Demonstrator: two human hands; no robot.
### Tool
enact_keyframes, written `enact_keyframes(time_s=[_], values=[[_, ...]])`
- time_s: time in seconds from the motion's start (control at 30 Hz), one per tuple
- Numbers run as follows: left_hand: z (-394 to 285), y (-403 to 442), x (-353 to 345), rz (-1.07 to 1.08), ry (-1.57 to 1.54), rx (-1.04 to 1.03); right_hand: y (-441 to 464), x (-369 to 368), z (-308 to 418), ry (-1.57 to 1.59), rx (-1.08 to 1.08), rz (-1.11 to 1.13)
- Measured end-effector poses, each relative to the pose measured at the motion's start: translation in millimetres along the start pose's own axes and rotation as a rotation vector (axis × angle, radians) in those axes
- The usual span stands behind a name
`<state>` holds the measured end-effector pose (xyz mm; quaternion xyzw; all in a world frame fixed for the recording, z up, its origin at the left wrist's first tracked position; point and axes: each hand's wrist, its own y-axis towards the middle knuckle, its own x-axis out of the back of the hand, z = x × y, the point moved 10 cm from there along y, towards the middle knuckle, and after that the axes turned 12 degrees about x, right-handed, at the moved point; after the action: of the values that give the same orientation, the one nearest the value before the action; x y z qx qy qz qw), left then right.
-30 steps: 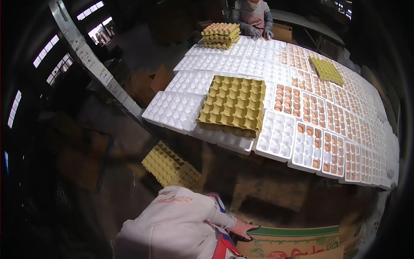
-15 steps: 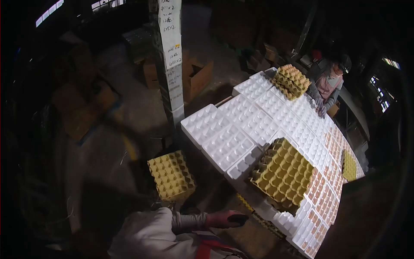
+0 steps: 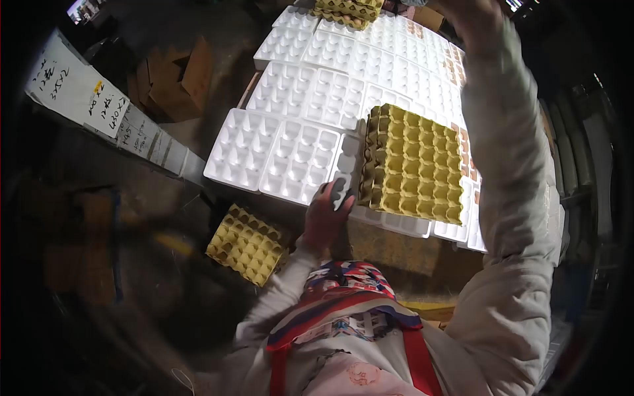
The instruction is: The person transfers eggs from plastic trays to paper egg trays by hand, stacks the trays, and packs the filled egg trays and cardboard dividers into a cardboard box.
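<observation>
- Far left, a pale post [image 3: 92,99] with handwriting leans across the view; beyond it sits an open cardboard box [image 3: 175,82].
- Below the near edge of the white trays, a yellow tray stack [image 3: 244,244] shows bare cups.
- Next, white foam trays [image 3: 241,148] lie edge to edge, their cups bare on this side.
- The left hand [image 3: 327,214], dark at the fingertips, reaches over the front edge of these trays. Its grip is partly spread, thumb apart from fingers, with nothing visibly held; contact with the foam is hard to tell. A light touch seems best, as foam probably dents and slides.
- Just right of that hand, a tall stack of yellow egg trays [image 3: 416,162] rests on the white ones, its top cups bare. Steadying it from both sides would likely keep its layers aligned.
- Farther right, brown eggs [image 3: 463,148] show partly behind the right arm. Care with the sleeve seems wise here.
- The right hand [image 3: 470,21] is raised at the top edge, cut off; its grip cannot be told.
</observation>
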<state>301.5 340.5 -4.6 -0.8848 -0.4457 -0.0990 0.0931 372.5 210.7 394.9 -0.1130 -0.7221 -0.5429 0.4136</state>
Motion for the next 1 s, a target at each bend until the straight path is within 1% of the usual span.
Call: enact_keyframes(time_s=[0.03,0.07,0.1,0.13,0.17,0.23,0.27,0.3,0.33,0.37,0.4,0.43,0.47,0.5,0.53,0.57,0.6,0.63,0.67,0.7,0.73,0.77,0.8,0.87,0.9,0.93,1.0], values=[[-11,11,-17,-0.047,0.087,-0.082,-60,-10,-22,-0.013,-0.138,0.105],[-5,26,-41,0.016,0.184,0.055,-133,-17,-50,-0.032,-0.341,0.201],[3,35,-63,0.073,0.273,0.202,-227,-8,-78,-0.241,-0.663,0.228],[3,35,-86,0.125,0.357,0.257,-322,-1,-88,-0.249,-1.031,0.335],[1,47,-99,0.132,0.436,0.307,-433,-15,-103,-0.199,-1.091,0.434],[8,57,-136,0.101,0.655,0.24,-652,-41,-128,-0.102,-1.196,0.648],[18,58,-156,0.048,0.653,0.175,-673,-31,-108,0.148,-1.289,0.314],[23,65,-165,0.018,0.658,0.109,-627,-29,-69,0.031,-1.492,0.532],[6,63,-142,0.065,0.629,0.164,-616,-17,-66,0.024,-1.403,0.255],[-10,49,-120,0.132,0.586,0.214,-599,-5,-64,-0.022,-1.307,0.152],[-10,40,-99,-0.021,0.448,0.173,-559,-2,-57,0.168,-1.227,0.099],[-15,25,-68,-0.184,0.351,0.081,-517,2,-45,0.217,-1.234,0.017],[3,13,-44,-0.011,0.297,0.305,-470,-5,-26,0.326,-1.178,-0.057],[-16,-16,-5,-0.178,0.221,0.193,-443,-5,-11,0.45,-1.119,-0.131],[15,-43,26,-0.416,0.098,0.135,-422,-24,2,0.528,-1.029,-0.097],[86,-79,42,-0.565,-0.209,0.334,-410,-37,17,0.603,-0.946,-0.072],[116,-118,72,-0.621,-0.339,0.453,-407,-48,27,0.66,-0.943,-0.077],[135,-169,99,-0.762,-0.403,0.581,-364,-69,63,0.817,-0.91,-0.055],[158,-216,119,-0.806,-0.497,0.647,-348,-93,84,0.931,-0.867,0.026],[168,-267,145,-0.963,-0.238,0.51,-338,-113,102,1.034,-0.833,0.102],[255,-320,152,-1.02,-0.459,0.603,-337,-139,118,1.079,-0.869,0.286],[261,-354,159,-1.217,-0.617,0.709,-327,-157,139,1.121,-0.848,0.378],[295,-382,164,-1.262,-0.581,0.774,-319,-176,159,1.16,-0.823,0.472],[357,-388,169,-1.266,-0.626,0.819,-309,-212,190,1.18,-0.727,0.69],[383,-390,172,-1.269,-0.649,0.838,-300,-225,207,1.227,-0.674,0.742],[400,-367,179,-1.167,-0.539,0.796,-305,-233,216,1.262,-0.7,0.684],[432,-325,182,-1.031,-0.352,0.797,-312,-251,226,1.283,-0.736,0.785]])
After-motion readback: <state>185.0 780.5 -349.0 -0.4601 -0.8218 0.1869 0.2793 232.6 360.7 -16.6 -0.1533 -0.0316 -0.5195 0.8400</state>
